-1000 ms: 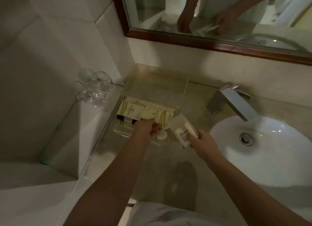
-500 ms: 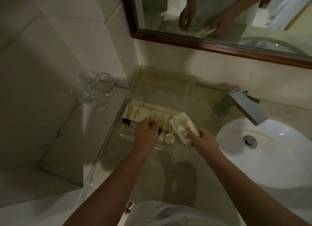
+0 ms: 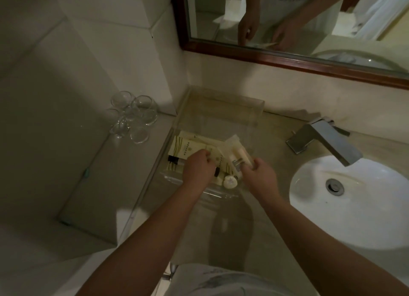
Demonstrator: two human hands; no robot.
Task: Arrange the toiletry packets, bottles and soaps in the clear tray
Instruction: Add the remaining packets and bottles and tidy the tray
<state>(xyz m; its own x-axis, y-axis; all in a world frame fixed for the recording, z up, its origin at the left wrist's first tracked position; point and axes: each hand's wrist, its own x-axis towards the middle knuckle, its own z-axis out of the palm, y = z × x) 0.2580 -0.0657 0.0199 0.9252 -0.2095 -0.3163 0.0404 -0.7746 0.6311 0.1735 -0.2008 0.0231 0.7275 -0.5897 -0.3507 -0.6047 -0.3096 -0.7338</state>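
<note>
A clear tray (image 3: pixel 223 106) sits on the counter by the wall corner. Cream toiletry packets (image 3: pixel 186 148) with gold print lie inside its left part, with a dark-capped bottle (image 3: pixel 174 159) in front of them. A round white soap (image 3: pixel 230 182) rests near the tray's front edge. My left hand (image 3: pixel 197 169) is closed over the packets in the tray, pinching one. My right hand (image 3: pixel 259 176) holds a clear packet with pale tubes (image 3: pixel 238 154) tilted over the tray's middle.
Several upturned drinking glasses (image 3: pixel 132 116) stand on the ledge left of the tray. A chrome faucet (image 3: pixel 325 138) and white basin (image 3: pixel 354 198) lie to the right. A wood-framed mirror (image 3: pixel 287 19) hangs above the counter.
My right hand has carried the clear packet leftward, further over the tray. My left hand has stayed on the cream packets, shifting slightly.
</note>
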